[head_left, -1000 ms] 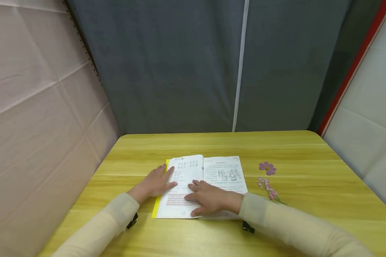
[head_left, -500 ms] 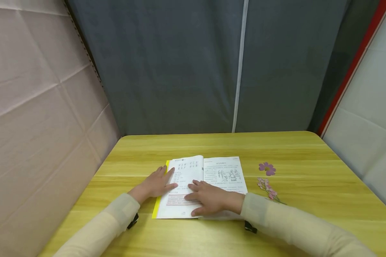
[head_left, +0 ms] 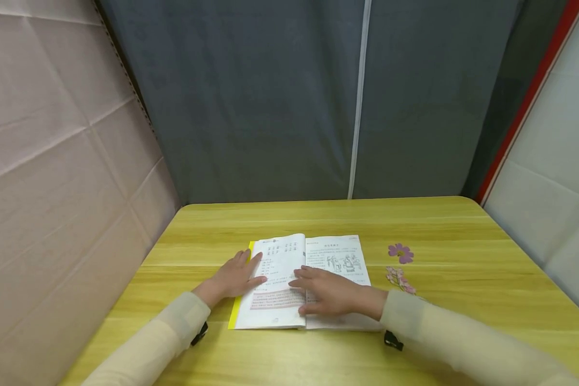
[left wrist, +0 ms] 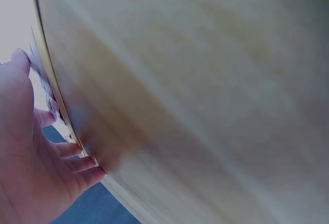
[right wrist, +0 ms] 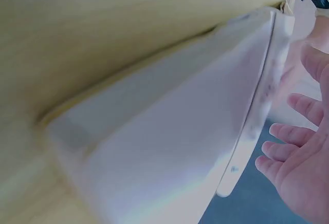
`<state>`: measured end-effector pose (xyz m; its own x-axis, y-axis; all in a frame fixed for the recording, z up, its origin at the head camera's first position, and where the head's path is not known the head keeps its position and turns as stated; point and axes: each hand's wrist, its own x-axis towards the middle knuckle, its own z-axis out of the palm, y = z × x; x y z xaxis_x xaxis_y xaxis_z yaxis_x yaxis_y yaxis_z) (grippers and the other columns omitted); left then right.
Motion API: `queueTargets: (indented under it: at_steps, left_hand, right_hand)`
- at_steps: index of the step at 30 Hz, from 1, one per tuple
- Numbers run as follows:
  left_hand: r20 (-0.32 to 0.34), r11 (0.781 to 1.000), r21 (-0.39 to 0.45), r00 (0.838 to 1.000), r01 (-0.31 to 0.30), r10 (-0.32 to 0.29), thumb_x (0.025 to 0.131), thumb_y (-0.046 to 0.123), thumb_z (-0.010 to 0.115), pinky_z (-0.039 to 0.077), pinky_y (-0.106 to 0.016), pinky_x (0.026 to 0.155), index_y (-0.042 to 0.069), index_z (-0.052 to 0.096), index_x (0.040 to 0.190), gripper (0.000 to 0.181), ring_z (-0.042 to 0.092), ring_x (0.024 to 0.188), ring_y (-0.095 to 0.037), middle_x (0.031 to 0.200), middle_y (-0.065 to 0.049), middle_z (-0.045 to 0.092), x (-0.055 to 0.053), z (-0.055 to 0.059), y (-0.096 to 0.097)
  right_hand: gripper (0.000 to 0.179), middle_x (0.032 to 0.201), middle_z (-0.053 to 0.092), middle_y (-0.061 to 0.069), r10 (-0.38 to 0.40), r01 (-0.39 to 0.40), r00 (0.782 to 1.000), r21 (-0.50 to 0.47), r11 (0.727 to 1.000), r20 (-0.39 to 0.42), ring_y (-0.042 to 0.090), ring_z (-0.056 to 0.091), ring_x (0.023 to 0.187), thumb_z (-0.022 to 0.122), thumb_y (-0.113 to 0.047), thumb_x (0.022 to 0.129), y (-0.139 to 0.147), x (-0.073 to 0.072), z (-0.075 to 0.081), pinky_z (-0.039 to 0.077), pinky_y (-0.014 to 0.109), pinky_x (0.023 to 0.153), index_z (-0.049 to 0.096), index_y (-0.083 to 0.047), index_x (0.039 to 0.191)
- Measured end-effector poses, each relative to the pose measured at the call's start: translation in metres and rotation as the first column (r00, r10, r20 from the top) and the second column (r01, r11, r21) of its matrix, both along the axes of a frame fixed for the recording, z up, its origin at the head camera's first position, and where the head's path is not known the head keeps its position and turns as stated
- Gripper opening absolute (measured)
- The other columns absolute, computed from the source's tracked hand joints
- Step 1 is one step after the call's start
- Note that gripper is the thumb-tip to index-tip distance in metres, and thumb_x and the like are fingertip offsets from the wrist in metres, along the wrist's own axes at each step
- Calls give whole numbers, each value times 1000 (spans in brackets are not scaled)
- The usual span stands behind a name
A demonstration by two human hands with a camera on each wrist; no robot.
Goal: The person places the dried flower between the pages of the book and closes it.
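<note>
We see the left hand [head_left: 232, 276] resting, fingers loosely spread, on the left edge of the open book [head_left: 280, 268]. The right hand [head_left: 330, 292], apart from it, hangs over the gutter, fingers extended, just off the page. The open book lies beneath both hands; we find its print too small to read. Right of the right hand lie a purple flower [head_left: 401, 253] and pink sprig [head_left: 399, 277]; well beyond both hands runs the table [head_left: 231, 217]'s far edge.

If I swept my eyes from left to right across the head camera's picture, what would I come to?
Pinkish cloth → left hand → open book → purple flower and pink flower sprig, one beyond the other → white cloth.
</note>
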<state>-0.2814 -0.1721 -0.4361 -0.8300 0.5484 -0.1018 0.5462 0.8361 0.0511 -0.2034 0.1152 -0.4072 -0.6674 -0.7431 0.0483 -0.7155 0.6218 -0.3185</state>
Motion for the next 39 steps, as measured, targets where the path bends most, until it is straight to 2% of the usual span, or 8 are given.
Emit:
queueTargets:
  at_steps: [7,14,20,24,26,30,34,39]
  left_hand:
    - [-10,1000,6,1000,13,-13,99,57,42,29,-53,107,3,27,153,78,28,136,-46,149,-31,27,-1,-2,-2]
    - [-37,999,6,998,41,-41,99,58,40,32,-53,106,2,28,152,78,30,135,-46,148,-30,29,-2,-3,-3]
    - [-55,998,-4,997,57,-58,99,57,39,33,-53,105,1,28,152,78,32,134,-46,147,-30,31,-2,-3,-2]
    - [-57,998,-12,997,60,-61,99,58,39,34,-53,104,1,29,152,78,32,133,-46,146,-30,31,-3,-4,-1]
    - [-54,998,-13,997,57,-57,99,58,39,34,-52,105,1,29,152,78,32,133,-46,147,-30,31,-3,-3,-1]
    - [-53,999,-20,997,51,-52,99,58,39,34,-52,104,2,29,152,78,33,133,-45,147,-29,31,-3,-3,0]
    - [-69,998,-3,996,56,-57,99,56,42,36,-53,102,1,30,151,77,34,131,-46,145,-30,33,-3,-4,-1]
    - [-63,999,11,997,48,-47,99,56,43,35,-53,103,1,29,151,77,33,132,-46,145,-30,32,-3,-6,-1]
  right_hand:
    - [51,144,47,15,-103,104,995,-156,982,11,31,41,134,67,-35,92,31,1,6,34,48,107,58,-9,135]
    - [43,128,62,9,-223,205,975,-392,897,0,29,54,121,73,-22,89,67,3,5,44,47,98,63,-2,125]
    - [32,115,67,13,-392,373,916,-530,762,81,30,63,102,74,-11,87,99,9,1,52,46,82,67,1,117]
    - [30,109,67,13,-488,480,860,-557,678,147,27,63,96,71,-15,91,120,15,0,53,35,77,66,0,117]
    - [33,107,67,12,-521,537,829,-551,639,203,27,63,92,68,-20,93,131,18,-1,54,30,68,65,0,119]
    - [38,102,66,9,-567,610,780,-521,597,264,25,61,89,65,-27,95,149,23,-4,53,27,63,63,0,121]
    - [35,96,66,8,-593,631,760,-516,579,264,19,61,84,67,-24,94,162,26,-10,51,26,62,64,1,119]
    - [33,96,67,11,-599,676,729,-484,555,331,13,60,78,67,-16,94,173,33,-19,50,25,62,62,7,117]
